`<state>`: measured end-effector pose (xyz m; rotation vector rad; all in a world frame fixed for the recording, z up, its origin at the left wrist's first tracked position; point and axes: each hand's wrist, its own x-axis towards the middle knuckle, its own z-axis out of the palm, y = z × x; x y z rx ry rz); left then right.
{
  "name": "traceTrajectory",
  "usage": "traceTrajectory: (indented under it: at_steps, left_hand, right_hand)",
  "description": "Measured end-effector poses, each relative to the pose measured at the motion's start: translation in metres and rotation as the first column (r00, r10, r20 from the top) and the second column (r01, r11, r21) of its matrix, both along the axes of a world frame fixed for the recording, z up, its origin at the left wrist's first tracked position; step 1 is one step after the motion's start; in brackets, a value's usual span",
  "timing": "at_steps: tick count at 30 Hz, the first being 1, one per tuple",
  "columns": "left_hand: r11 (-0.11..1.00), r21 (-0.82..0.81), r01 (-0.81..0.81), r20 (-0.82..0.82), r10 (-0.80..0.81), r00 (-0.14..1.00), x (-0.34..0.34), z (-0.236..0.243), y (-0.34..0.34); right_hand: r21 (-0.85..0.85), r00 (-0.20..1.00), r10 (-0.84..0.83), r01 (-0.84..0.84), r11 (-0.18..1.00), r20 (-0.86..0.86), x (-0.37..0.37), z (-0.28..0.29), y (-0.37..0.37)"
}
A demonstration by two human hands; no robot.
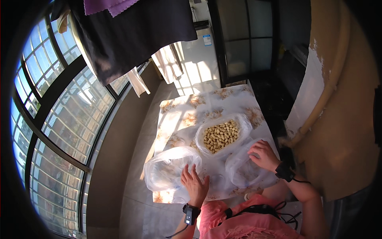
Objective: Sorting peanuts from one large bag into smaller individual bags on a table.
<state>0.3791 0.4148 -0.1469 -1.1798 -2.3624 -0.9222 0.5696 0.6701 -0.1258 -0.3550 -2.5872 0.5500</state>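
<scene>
In-shell peanuts [221, 136] fill a container lined with a clear plastic bag [245, 122] at the middle of the table. To its near left, a second translucent plastic bag [163, 165] stands with its mouth spread wide. My left hand [194, 182] is at that bag's right edge, fingers spread, nothing visible in it. On the near right a third clear plastic bag [240, 172] also gapes. Over its far right side hangs my right hand [264, 155], fingers bent with a gap between them and the thumb; no object shows in it. What lies inside the two outer bags is hard to make out.
The table [191, 104] wears a white cloth with orange flowers. Dark laundry [135, 40] hangs low at the far left, near barred windows [79, 115]. A white appliance [199, 59] stands behind the table. A pipe [318, 107] runs along the right wall.
</scene>
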Motion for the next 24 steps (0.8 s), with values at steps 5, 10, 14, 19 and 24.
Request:
traceTrajectory:
  at_steps: [5, 10, 14, 19, 24]
  left_hand:
    - [0.986, -0.167, 0.015, 0.025, -0.011, 1.0, -0.004, -0.027, -0.024]
    - [0.979, -0.18, 0.1, 0.074, -0.087, 0.993, 0.017, -0.018, -0.033]
    - [0.974, -0.187, 0.131, 0.134, -0.107, 0.985, 0.034, -0.014, -0.04]
    - [0.97, -0.15, 0.193, 0.147, -0.171, 0.974, 0.048, -0.017, -0.033]
    - [0.959, -0.172, 0.227, 0.171, -0.198, 0.965, 0.051, -0.022, -0.027]
  right_hand:
    - [0.093, 0.997, 0.064, -0.06, 0.994, -0.035, -0.052, 0.005, -0.022]
    - [0.163, 0.968, -0.105, 0.069, 0.984, 0.226, -0.117, -0.018, -0.021]
    - [0.305, 0.9, -0.239, 0.127, 0.944, 0.365, -0.163, -0.044, -0.017]
    - [0.27, 0.913, -0.25, 0.164, 0.949, 0.322, -0.192, -0.052, -0.013]
    - [0.176, 0.971, -0.13, 0.094, 0.98, 0.203, -0.165, -0.022, -0.027]
